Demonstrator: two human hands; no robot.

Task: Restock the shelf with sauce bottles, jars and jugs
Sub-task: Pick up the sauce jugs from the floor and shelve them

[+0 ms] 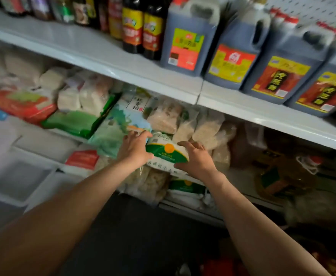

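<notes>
A white bag (pixel 166 151) with a green band and an orange disc lies on the packed lower shelf, among other grain bags. My left hand (pixel 136 148) grips its left end and my right hand (pixel 196 160) clasps its right end. On the white upper shelf (pixel 103 56) stand dark sauce bottles (pixel 142 26) with yellow and red labels. To their right is a row of big dark jugs (pixel 187 36) with handles, red caps and red-yellow labels (pixel 278 78).
Green packs (pixel 73 122), a red pack (pixel 22 104) and pale bags (pixel 83 92) fill the lower shelf to the left. Clear bags of grain (pixel 207 128) lie to the right, then a dim jug with a handle (pixel 294 172). White shelf trays (pixel 20 182) sit lower left.
</notes>
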